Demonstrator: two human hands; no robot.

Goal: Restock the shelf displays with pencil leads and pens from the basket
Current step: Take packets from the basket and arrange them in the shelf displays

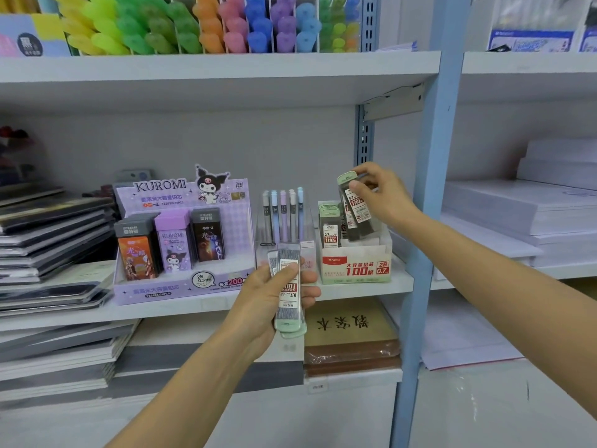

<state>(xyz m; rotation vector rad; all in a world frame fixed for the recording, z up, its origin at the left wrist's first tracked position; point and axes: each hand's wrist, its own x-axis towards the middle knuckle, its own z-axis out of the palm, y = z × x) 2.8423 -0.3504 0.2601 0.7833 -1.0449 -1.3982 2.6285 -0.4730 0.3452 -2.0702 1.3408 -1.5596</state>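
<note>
A: At the far left we see a pile of dark notebooks (48,240) lying flat on the middle shelf (402,282). What stands next to it?

B: The purple Kuromi display box (181,286), with three upright lead packs in its front row: orange, lilac and black.

A: And just right of that?

B: A clear holder (263,231) with pastel pens (284,211) standing upright in it. Our left grip (261,302) is in front of it, at the shelf's front edge, clenched round a bundle of lead cases (289,286). Their mint caps point down and the labels read upside down.

A: How many cases do we hold there?

B: At least two. Beyond that we cannot tell.

A: Then the white lead box (355,270)?

B: It sits near the right end of the shelf, just beside the clear holder, with a row of mint-capped cases standing in its left part. Our right grip (384,195) is above it, pinching a tilted lead case (355,205) near its capped top, thumb on the label. The cap is up, and the lower end dips into the box's right part.

A: And past that?

B: The blue upright (429,189), then white paper stacks (533,215) on the neighbouring shelf.
</note>
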